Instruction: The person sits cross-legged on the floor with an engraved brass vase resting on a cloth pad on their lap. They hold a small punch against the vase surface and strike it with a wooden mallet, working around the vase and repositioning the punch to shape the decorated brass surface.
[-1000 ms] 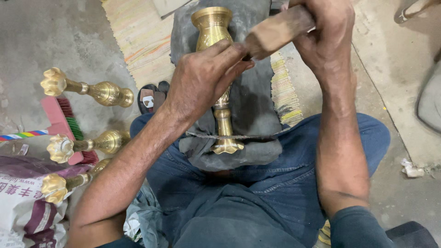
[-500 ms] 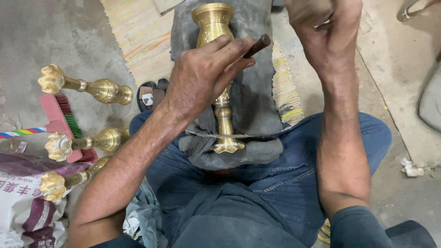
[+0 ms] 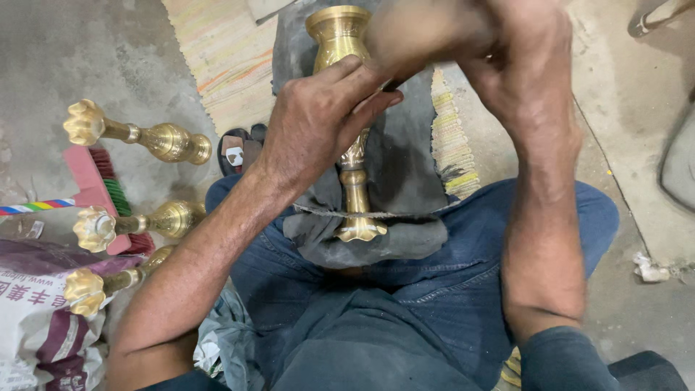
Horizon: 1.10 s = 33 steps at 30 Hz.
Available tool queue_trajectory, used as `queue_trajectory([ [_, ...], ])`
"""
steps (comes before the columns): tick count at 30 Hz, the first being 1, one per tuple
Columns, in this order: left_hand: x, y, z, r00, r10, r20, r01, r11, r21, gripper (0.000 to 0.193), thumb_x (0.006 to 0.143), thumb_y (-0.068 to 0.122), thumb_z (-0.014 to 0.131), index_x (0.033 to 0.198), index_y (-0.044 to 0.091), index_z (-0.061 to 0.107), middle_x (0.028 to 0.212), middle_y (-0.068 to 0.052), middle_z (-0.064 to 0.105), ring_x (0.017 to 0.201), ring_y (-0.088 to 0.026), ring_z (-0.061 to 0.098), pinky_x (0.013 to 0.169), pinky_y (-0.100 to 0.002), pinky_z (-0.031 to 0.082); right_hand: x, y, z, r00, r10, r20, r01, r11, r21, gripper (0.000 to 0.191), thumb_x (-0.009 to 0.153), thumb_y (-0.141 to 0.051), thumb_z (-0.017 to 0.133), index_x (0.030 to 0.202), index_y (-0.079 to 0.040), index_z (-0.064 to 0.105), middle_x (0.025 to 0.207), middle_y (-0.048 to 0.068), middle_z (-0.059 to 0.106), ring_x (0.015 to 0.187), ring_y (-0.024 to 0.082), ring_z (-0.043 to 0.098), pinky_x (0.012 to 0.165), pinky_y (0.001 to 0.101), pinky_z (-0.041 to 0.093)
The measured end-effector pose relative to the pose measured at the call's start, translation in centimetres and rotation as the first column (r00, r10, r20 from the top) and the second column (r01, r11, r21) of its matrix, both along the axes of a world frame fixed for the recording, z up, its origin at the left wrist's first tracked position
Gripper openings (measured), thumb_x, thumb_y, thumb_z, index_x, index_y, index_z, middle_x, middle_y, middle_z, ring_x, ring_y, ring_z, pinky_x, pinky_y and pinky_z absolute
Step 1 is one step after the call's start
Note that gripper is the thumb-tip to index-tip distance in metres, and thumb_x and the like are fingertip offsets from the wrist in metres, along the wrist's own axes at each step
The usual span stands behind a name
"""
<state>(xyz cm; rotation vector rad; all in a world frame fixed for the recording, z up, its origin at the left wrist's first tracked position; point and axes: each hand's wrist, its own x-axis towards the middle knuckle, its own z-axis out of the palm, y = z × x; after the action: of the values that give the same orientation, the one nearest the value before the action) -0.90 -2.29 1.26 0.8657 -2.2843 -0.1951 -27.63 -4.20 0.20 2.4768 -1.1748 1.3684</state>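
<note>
Two hands on one brass lamp stand, worked across my lap.

My left hand [image 3: 318,127] is curled over the middle of the brass lamp stand [image 3: 352,123], fingers closed around its stem and pinning it against the dark grey cloth [image 3: 405,166] spread over my knees; its flared base points toward my belly and its wide cup end points away, over the striped mat [image 3: 224,65]. My right hand [image 3: 499,65] is above the cup end, blurred; the fingers look bunched tight, but I cannot tell what they have hold of. Three more brass stands [image 3: 137,134] lie on the concrete floor [image 3: 87,51] to my left, well apart from my lap, beside a red brush [image 3: 101,181] with a striped handle and a printed sack [image 3: 32,311].
</note>
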Motion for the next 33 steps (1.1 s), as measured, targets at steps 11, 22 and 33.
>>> queue_trajectory([
  [11, 0.3, 0.2, 0.4, 0.999, 0.001, 0.035, -0.001, 1.000, -0.013, 0.035, 0.107, 0.028, 0.074, 0.135, 0.011, 0.062, 0.102, -0.004, 0.068, 0.085, -0.019, 0.071, 0.075, -0.036, 0.062, 0.3, 0.0, -0.4, 0.976, -0.167, 0.139, 0.120, 0.948, 0.293, 0.020, 0.095, 0.004, 0.078, 0.109, 0.003, 0.064, 0.087, 0.016, 0.065, 0.083, 0.036, 0.069, 0.075, 0.0414, 0.054],
  [22, 0.5, 0.0, 0.1, 0.997, 0.006, 0.080, -0.005, 1.000, -0.001, 0.035, 0.106, 0.029, 0.075, 0.133, 0.011, 0.064, 0.096, -0.005, 0.065, 0.081, -0.020, 0.070, 0.071, -0.036, 0.060, 0.3, 0.2, -0.1, 0.989, -0.126, 0.074, 0.114, 0.982, 0.151, 0.023, 0.090, 0.006, 0.075, 0.111, 0.001, 0.067, 0.098, 0.016, 0.069, 0.090, 0.035, 0.069, 0.079, 0.0413, 0.054],
  [33, 0.9, 0.2, 0.0, 0.998, -0.027, 0.052, 0.026, 1.000, 0.009, 0.024, 0.108, 0.027, 0.074, 0.126, 0.015, 0.064, 0.103, -0.004, 0.065, 0.088, -0.019, 0.071, 0.076, -0.036, 0.061, 1.7, 1.0, 1.9, 0.995, -0.099, -0.034, 0.099, 0.995, 0.001, 0.026, 0.093, 0.003, 0.084, 0.109, 0.001, 0.064, 0.097, 0.014, 0.067, 0.092, 0.030, 0.068, 0.079, 0.0404, 0.053],
])
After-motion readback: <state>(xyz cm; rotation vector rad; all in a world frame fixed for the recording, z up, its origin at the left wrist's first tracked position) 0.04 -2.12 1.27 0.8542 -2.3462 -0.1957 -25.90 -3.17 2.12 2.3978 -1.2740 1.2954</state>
